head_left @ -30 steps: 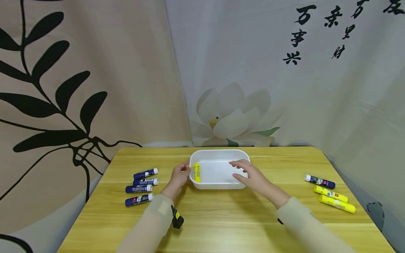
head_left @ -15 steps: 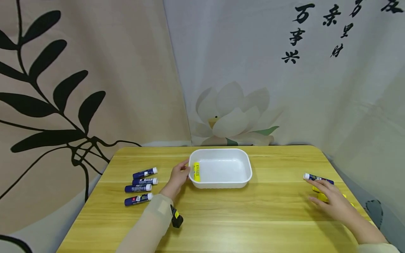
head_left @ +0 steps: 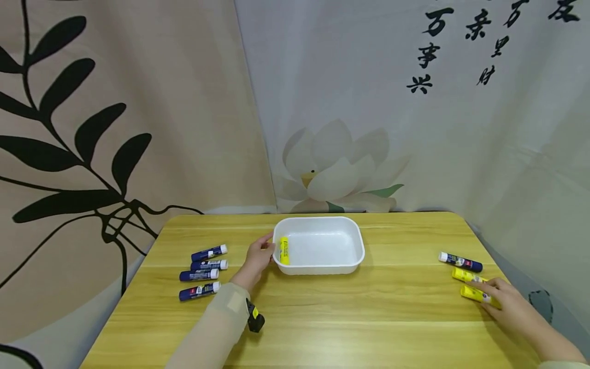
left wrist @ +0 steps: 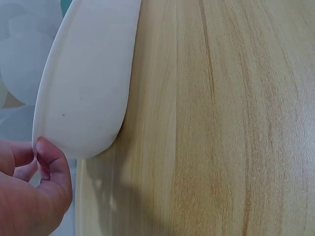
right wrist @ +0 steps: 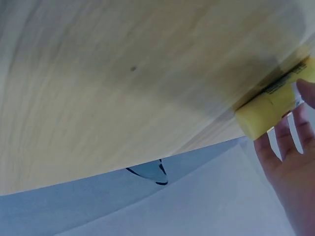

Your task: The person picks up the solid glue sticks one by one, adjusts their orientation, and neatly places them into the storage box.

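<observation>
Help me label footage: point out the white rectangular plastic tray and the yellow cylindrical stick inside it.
White rectangular plastic tray [head_left: 324, 250]: head view, on its bare inner floor.
Yellow cylindrical stick [head_left: 285, 250]: head view, mid-body.

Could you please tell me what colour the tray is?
The tray is white, clearest in the head view.

the bench [head_left: 369, 328] has a pale yellowish wood-grain top with darker streaks and rounded far corners. toward its far edge, about midway across, sits a white tray [head_left: 318, 270]. to the tray's left lie four dark blue sticks [head_left: 199, 275] with white caps facing right, the middle two close together. well to its right, a lone blue stick [head_left: 461, 262] lies farthest back, then a yellow stick [head_left: 466, 275], then a nearer yellow stick [head_left: 473, 294], partly covered.
</observation>
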A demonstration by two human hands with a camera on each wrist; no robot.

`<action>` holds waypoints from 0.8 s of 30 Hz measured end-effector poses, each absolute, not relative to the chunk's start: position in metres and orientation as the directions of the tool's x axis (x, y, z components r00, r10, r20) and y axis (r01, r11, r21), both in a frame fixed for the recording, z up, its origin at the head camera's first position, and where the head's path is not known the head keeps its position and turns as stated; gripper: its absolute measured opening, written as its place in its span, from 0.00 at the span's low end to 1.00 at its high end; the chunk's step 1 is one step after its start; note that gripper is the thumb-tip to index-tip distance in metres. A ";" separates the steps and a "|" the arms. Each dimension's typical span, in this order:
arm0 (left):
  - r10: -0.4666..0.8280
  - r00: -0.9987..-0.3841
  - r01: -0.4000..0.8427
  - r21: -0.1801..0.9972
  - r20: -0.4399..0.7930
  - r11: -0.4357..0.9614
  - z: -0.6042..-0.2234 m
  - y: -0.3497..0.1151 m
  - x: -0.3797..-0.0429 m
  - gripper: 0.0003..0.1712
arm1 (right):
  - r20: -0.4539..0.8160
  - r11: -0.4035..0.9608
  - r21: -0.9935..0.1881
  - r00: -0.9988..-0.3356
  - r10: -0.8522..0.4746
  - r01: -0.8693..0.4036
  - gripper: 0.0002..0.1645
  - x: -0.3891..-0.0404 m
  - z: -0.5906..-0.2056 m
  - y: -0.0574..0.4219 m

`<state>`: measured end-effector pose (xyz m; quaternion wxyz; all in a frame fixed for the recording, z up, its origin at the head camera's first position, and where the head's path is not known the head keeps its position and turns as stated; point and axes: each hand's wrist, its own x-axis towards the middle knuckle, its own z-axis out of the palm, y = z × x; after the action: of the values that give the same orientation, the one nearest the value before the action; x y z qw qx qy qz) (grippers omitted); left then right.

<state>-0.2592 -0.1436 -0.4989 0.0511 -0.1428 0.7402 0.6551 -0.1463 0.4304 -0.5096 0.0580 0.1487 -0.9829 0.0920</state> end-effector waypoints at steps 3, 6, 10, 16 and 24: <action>-0.146 -0.955 -0.274 0.957 -0.258 0.097 -0.499 -0.143 -0.259 0.24 | 0.154 0.929 -0.121 -0.931 -0.330 -0.349 0.37 -0.146 -0.513 0.430; -0.150 -0.955 -0.272 0.958 -0.257 0.091 -0.499 -0.143 -0.259 0.24 | 0.155 0.926 -0.066 -0.921 -0.359 -0.372 0.40 -0.146 -0.514 0.431; -0.160 -0.954 -0.272 0.957 -0.255 0.099 -0.499 -0.143 -0.260 0.24 | 0.088 0.934 -0.031 -0.932 -0.352 -0.356 0.43 -0.145 -0.510 0.431; -0.158 -0.953 -0.277 0.955 -0.259 0.105 -0.499 -0.142 -0.260 0.24 | 0.152 0.921 -0.018 -0.912 -0.381 -0.388 0.47 -0.148 -0.498 0.414; -0.163 -0.951 -0.281 0.954 -0.262 0.108 -0.498 -0.143 -0.260 0.25 | 0.303 0.861 -0.167 -0.856 -0.419 -0.481 0.54 -0.167 -0.475 0.360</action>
<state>-0.2602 -0.1434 -0.4982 0.0452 -0.1496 0.7430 0.6508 -0.1668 0.3601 -0.4748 0.1289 0.2355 -0.9559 0.1191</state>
